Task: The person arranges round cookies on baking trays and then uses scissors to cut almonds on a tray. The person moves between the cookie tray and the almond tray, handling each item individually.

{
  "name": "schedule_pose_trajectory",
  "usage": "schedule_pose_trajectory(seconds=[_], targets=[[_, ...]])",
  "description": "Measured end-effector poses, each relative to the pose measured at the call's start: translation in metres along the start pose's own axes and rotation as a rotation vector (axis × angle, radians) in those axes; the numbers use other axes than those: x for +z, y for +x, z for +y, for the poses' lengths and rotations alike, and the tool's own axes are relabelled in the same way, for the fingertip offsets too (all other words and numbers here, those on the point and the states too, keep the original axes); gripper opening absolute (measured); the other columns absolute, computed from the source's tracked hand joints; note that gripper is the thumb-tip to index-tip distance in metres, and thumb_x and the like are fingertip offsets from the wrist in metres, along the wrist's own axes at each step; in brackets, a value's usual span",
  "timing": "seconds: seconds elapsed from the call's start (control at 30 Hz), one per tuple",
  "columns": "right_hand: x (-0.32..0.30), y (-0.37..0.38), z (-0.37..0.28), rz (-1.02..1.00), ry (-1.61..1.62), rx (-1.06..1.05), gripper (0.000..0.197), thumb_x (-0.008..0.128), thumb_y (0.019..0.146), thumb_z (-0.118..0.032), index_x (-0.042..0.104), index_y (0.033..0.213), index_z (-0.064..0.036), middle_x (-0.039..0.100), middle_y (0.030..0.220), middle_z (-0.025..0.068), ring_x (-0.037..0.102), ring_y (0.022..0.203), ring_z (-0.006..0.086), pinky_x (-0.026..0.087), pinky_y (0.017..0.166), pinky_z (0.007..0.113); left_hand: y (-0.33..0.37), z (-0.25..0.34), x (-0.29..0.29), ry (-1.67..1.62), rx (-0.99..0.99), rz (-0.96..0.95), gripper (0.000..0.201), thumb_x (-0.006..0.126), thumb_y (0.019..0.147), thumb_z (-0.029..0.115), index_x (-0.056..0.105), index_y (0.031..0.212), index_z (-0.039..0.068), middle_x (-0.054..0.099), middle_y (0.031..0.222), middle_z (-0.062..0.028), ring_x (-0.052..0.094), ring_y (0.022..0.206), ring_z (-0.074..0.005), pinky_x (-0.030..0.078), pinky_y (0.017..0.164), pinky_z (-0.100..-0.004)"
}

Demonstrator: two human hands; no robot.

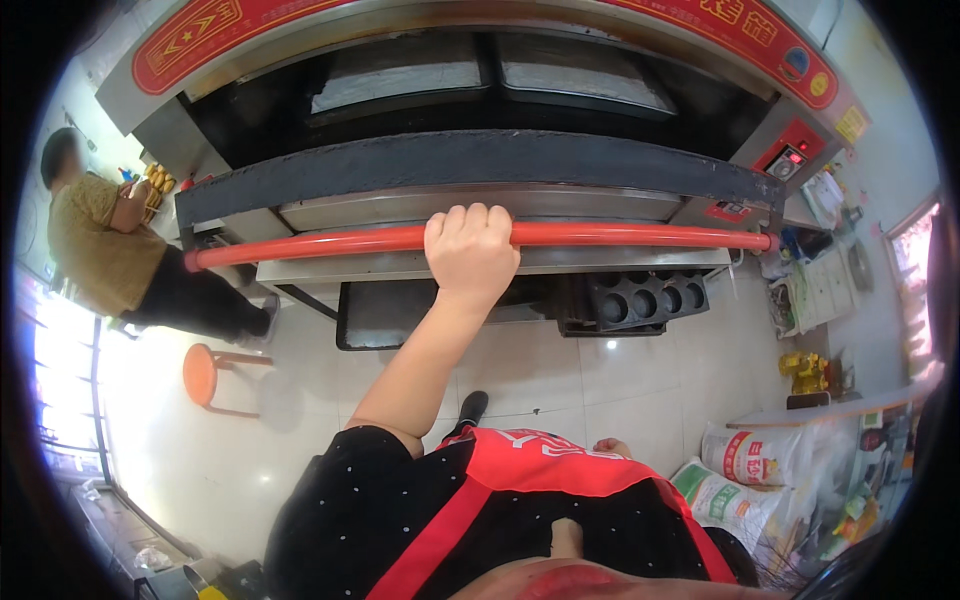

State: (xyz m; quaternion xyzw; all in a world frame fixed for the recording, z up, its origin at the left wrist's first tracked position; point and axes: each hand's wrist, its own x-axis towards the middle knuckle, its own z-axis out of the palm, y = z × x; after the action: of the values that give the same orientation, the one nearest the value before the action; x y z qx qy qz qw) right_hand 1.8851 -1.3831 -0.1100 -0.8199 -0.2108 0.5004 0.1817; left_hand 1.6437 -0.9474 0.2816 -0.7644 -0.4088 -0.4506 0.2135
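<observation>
My left hand (472, 248) is closed around the middle of a long red handle bar (620, 235), knuckles up. The bar runs across the front of a wide oven door (480, 165), whose dark edge lies just beyond it. Above the door the oven chamber is exposed, and two flat metal trays, a left tray (400, 78) and a right tray (590, 78), lie side by side inside. My right hand (612, 447) hangs low beside my red apron (550, 465); only a small part of it shows, and its fingers are mostly hidden.
Below the oven, a rack holds a black baking tray (385, 315) and dark moulds with round cups (645, 300). At left stand another person (100, 220) and an orange stool (200, 375). Filled sacks (750, 460) lie at lower right. A control panel (788, 160) is on the oven's right side.
</observation>
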Motion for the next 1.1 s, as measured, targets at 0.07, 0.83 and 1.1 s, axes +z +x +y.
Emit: schedule_pose_trajectory(seconds=[0.07, 0.83, 1.1], targets=[[0.008, 0.030, 0.072, 0.003, 0.008, 0.006, 0.032, 0.069, 0.077, -0.032, 0.066, 0.091, -0.0033, 0.066, 0.080, 0.0098, 0.063, 0.074, 0.0200, 0.050, 0.068, 0.032, 0.008, 0.008, 0.001, -0.041, 0.006, -0.003, 0.020, 0.065, 0.055, 0.008, 0.046, 0.056, 0.012, 0.047, 0.056, -0.0014, 0.049, 0.057, -0.0200, 0.035, 0.059, -0.0323], [0.053, -0.076, 0.005, 0.116, -0.454, -0.116, 0.049, 0.045, 0.085, -0.053, 0.070, 0.069, -0.0144, 0.066, 0.074, 0.0126, 0.062, 0.076, 0.0317, 0.047, 0.075, 0.042, 0.121, -0.005, 0.016, -0.071, 0.170, 0.033, 0.005, 0.059, 0.061, 0.009, 0.055, 0.061, 0.011, 0.057, 0.064, -0.0069, 0.057, 0.063, -0.0267, 0.043, 0.058, -0.0405], [0.095, -0.156, 0.009, 0.705, -0.055, 0.005, 0.029, 0.047, 0.088, -0.027, 0.065, 0.101, -0.0087, 0.066, 0.087, 0.0158, 0.063, 0.073, 0.0317, 0.049, 0.074, 0.043, 0.161, -0.009, 0.017, 0.097, 0.208, -0.165, 0.046, 0.057, 0.084, 0.048, 0.062, 0.109, 0.010, 0.066, 0.095, -0.0079, 0.065, 0.082, -0.0261, 0.052, 0.066, -0.0369]])
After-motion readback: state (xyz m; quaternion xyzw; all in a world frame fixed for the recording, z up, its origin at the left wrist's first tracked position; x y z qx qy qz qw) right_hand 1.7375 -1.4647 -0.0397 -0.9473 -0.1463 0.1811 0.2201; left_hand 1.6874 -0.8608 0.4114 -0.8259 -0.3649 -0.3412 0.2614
